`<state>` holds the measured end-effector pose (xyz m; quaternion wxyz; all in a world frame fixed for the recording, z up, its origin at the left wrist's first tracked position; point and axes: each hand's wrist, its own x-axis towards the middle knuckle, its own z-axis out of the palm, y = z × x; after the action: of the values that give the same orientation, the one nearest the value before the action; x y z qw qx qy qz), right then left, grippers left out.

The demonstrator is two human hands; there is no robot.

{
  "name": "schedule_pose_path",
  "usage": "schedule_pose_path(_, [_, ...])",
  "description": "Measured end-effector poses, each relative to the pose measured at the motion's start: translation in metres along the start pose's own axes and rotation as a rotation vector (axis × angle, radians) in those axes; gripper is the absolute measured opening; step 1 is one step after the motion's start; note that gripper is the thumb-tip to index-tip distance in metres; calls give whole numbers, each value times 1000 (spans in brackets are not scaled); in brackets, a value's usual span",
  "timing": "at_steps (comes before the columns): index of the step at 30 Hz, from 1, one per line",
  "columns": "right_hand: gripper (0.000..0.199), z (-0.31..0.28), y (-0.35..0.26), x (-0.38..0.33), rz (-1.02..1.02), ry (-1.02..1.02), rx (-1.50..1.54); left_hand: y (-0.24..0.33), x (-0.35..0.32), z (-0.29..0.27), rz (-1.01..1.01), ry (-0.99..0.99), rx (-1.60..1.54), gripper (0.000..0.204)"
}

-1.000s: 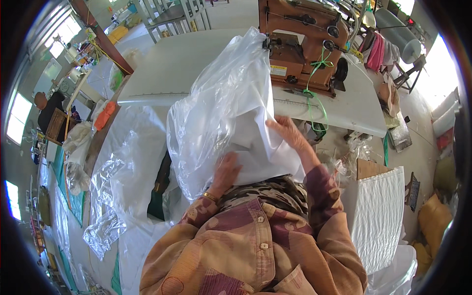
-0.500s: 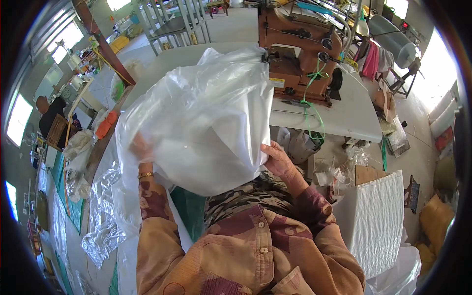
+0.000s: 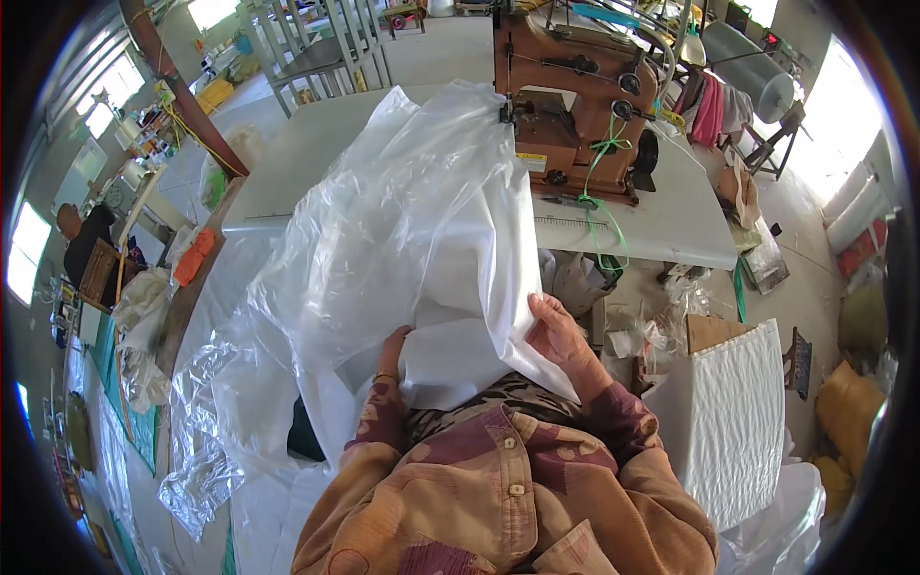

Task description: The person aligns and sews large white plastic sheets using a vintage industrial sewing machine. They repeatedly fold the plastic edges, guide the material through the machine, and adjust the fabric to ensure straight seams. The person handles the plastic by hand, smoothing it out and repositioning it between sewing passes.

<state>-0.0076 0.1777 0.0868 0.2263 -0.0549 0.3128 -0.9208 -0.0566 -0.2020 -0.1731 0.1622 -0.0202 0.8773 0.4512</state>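
Clear plastic bag (image 3: 412,220) getting handled at the worktop (image 3: 661,206)
Right hand (image 3: 556,331) is pinching its edge; left hand's (image 3: 393,347) grip is tucked inside, can't tell.

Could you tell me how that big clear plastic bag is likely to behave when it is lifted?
The clear plastic bag is probably floppy: it sags in creased folds between the left hand and right hand. Its thin, see-through film suggests lightness, and its glossy sheen suggests slipperiness.

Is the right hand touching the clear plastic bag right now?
Touching. The head view shows the right hand with its fingers pressed against the edge of the clear plastic bag, no gap between them.
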Motion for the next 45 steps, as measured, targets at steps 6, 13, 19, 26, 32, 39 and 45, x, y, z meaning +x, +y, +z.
schedule_pose_path(6, [30,4,-8,-4,-68,39,-141,3,-2,-63,-19,292,275,59])
schedule_pose_path(13, [33,-25,27,25,20,18,-503,21,-44,-271,-173,743,683,61])
schedule_pose_path(19, [34,-57,92,69,35,107,-639,46,-57,-386,-184,862,826,63])
schedule_pose_path(26, [27,-40,92,62,-4,165,-1413,23,-61,-269,-108,756,348,62])
schedule_pose_path(32, [35,-32,76,32,13,-5,-853,162,-114,-144,215,622,545,23])
schedule_pose_path(39, [41,-61,49,36,249,185,-1490,322,-118,-123,700,969,413,27])
schedule_pose_path(45, [29,-107,76,54,-220,423,-1037,327,-38,-143,746,1092,723,29])
